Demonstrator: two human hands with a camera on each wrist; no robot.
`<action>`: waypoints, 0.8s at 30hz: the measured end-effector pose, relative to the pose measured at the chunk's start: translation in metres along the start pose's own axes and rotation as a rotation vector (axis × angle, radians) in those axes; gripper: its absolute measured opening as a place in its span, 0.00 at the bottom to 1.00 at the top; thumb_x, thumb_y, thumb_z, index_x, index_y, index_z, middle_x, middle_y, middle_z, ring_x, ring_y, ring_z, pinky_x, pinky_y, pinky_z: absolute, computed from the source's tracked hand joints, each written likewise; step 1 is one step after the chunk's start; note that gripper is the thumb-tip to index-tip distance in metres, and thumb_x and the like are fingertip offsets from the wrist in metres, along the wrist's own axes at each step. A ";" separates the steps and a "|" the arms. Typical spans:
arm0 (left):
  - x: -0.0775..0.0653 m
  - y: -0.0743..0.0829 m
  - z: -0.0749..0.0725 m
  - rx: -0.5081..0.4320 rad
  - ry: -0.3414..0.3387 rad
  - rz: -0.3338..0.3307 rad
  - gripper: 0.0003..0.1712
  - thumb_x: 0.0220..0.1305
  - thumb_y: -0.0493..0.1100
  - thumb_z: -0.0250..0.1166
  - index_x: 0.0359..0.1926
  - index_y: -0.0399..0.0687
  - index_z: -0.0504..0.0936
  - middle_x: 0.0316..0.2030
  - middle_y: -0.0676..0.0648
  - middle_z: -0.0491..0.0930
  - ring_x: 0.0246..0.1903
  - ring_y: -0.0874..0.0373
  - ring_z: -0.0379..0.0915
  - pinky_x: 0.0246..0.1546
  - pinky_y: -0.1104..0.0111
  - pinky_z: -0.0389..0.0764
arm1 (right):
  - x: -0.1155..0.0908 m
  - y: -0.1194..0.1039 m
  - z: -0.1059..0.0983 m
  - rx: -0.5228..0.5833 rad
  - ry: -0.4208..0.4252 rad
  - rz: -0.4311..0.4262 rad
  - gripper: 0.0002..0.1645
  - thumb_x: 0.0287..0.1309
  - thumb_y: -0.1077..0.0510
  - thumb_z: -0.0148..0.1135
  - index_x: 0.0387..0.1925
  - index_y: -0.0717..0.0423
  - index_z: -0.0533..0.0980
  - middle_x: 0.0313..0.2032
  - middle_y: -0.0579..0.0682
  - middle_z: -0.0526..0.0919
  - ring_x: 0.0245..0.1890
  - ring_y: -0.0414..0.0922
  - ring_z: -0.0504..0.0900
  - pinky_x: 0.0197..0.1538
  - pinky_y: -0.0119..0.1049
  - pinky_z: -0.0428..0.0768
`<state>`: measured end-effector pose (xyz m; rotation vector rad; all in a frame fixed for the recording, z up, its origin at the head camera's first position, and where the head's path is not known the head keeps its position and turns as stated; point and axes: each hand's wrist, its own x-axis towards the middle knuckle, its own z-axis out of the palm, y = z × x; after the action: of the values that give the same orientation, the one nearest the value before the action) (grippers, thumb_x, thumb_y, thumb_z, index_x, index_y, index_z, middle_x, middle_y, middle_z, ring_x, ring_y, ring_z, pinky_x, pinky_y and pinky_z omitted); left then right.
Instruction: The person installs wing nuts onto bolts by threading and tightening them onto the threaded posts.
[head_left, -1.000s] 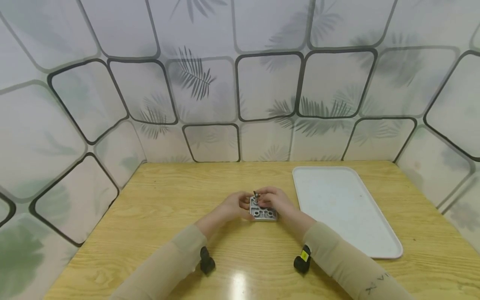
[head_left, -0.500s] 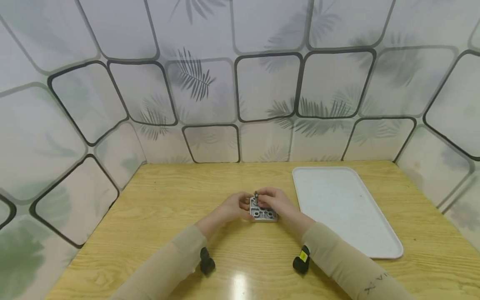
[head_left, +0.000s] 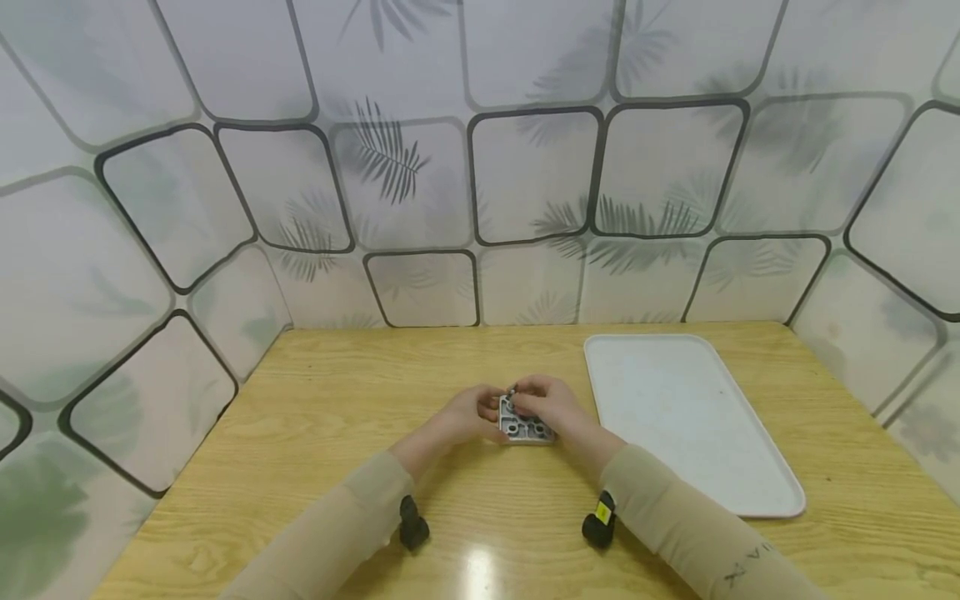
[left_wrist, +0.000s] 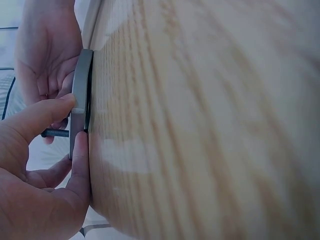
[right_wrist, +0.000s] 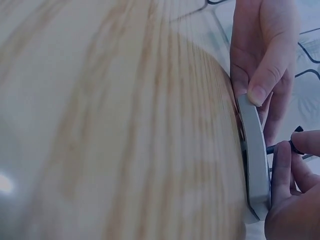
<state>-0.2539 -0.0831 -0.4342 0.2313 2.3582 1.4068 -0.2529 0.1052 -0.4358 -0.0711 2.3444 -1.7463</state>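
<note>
A grey metal plate (head_left: pixel 527 431) with raised round bosses lies flat on the wooden table in the middle of the head view. My left hand (head_left: pixel 472 414) grips its left side, thumb at the near corner. A dark screw (right_wrist: pixel 296 145) with a flared, wing-like head stands up from the plate's far left part. Thumb and fingers of my right hand (head_left: pixel 552 404) pinch this screw near its head. In the left wrist view, the screw's threaded shank (left_wrist: pixel 56 133) shows above the plate's face. My right fingers hide the plate's far right part.
A white tray (head_left: pixel 690 417) lies to the right of my hands on the wooden table (head_left: pixel 360 375). A patterned curtain (head_left: pixel 536 175) hangs along the table's back and sides. Black wrist cameras hang under both sleeves.
The screw's head has turned between my right fingers, and my right hand and wrist have shifted slightly left. My left hand and the plate have stayed in place.
</note>
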 end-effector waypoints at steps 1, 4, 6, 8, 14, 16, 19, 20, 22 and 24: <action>0.000 0.000 0.000 0.000 0.002 -0.003 0.45 0.53 0.30 0.80 0.73 0.41 0.74 0.60 0.40 0.81 0.54 0.52 0.79 0.61 0.59 0.81 | 0.000 -0.001 0.000 -0.001 0.002 -0.003 0.16 0.70 0.60 0.65 0.54 0.65 0.82 0.55 0.61 0.86 0.51 0.48 0.86 0.56 0.36 0.83; -0.001 0.001 0.000 0.004 0.003 -0.004 0.45 0.53 0.30 0.80 0.72 0.40 0.74 0.60 0.41 0.81 0.54 0.52 0.79 0.61 0.59 0.81 | 0.000 -0.001 0.000 -0.006 0.009 -0.007 0.14 0.69 0.60 0.66 0.51 0.63 0.83 0.49 0.57 0.87 0.46 0.45 0.86 0.51 0.33 0.83; -0.002 0.001 0.000 0.005 0.000 -0.003 0.45 0.53 0.30 0.80 0.72 0.39 0.74 0.60 0.40 0.81 0.54 0.51 0.79 0.61 0.58 0.81 | 0.001 0.000 0.001 -0.010 0.017 -0.007 0.12 0.68 0.60 0.66 0.50 0.62 0.83 0.46 0.55 0.87 0.44 0.43 0.85 0.48 0.30 0.82; -0.003 0.002 -0.001 0.002 -0.002 -0.003 0.45 0.53 0.30 0.80 0.73 0.39 0.73 0.60 0.40 0.80 0.54 0.51 0.79 0.62 0.58 0.81 | 0.002 0.001 0.002 -0.009 0.030 0.005 0.12 0.68 0.60 0.67 0.49 0.62 0.83 0.43 0.54 0.87 0.42 0.42 0.85 0.46 0.29 0.81; -0.004 0.002 -0.001 -0.003 -0.007 0.001 0.46 0.53 0.30 0.80 0.73 0.39 0.73 0.60 0.40 0.80 0.55 0.51 0.79 0.63 0.57 0.80 | 0.005 0.003 0.008 -0.036 0.087 0.029 0.13 0.67 0.59 0.70 0.48 0.62 0.82 0.39 0.53 0.86 0.39 0.43 0.84 0.43 0.29 0.80; -0.004 0.001 -0.001 -0.003 -0.010 0.004 0.45 0.53 0.30 0.80 0.73 0.39 0.73 0.60 0.40 0.80 0.54 0.51 0.78 0.62 0.58 0.80 | 0.005 0.002 0.010 -0.050 0.103 0.031 0.13 0.67 0.58 0.70 0.47 0.62 0.81 0.38 0.52 0.86 0.38 0.42 0.84 0.41 0.29 0.79; -0.004 0.001 -0.001 -0.004 -0.011 0.007 0.45 0.54 0.30 0.80 0.73 0.39 0.74 0.60 0.40 0.80 0.54 0.51 0.78 0.61 0.58 0.80 | 0.005 0.001 0.011 -0.070 0.120 0.041 0.12 0.67 0.57 0.71 0.46 0.61 0.81 0.38 0.52 0.86 0.36 0.42 0.83 0.40 0.28 0.78; -0.004 0.001 -0.001 -0.003 -0.010 0.007 0.45 0.54 0.30 0.80 0.73 0.39 0.74 0.60 0.40 0.80 0.55 0.51 0.78 0.61 0.58 0.80 | 0.005 0.001 0.011 -0.079 0.123 0.040 0.12 0.67 0.57 0.71 0.46 0.61 0.81 0.38 0.52 0.86 0.36 0.42 0.83 0.40 0.28 0.78; -0.003 0.000 -0.001 -0.002 -0.008 0.008 0.45 0.54 0.30 0.80 0.73 0.40 0.74 0.60 0.40 0.80 0.54 0.51 0.78 0.61 0.59 0.81 | 0.006 0.002 0.011 -0.092 0.127 0.036 0.12 0.67 0.58 0.71 0.46 0.61 0.81 0.38 0.53 0.86 0.35 0.42 0.83 0.40 0.28 0.78; -0.002 0.000 0.000 0.001 -0.006 0.011 0.45 0.53 0.30 0.80 0.72 0.40 0.74 0.60 0.40 0.80 0.54 0.52 0.78 0.61 0.59 0.81 | 0.007 0.002 0.010 -0.090 0.122 0.022 0.13 0.66 0.58 0.71 0.46 0.62 0.81 0.38 0.54 0.87 0.34 0.41 0.84 0.40 0.28 0.79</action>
<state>-0.2526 -0.0839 -0.4334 0.2479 2.3564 1.4085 -0.2571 0.0953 -0.4411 0.0487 2.5000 -1.6785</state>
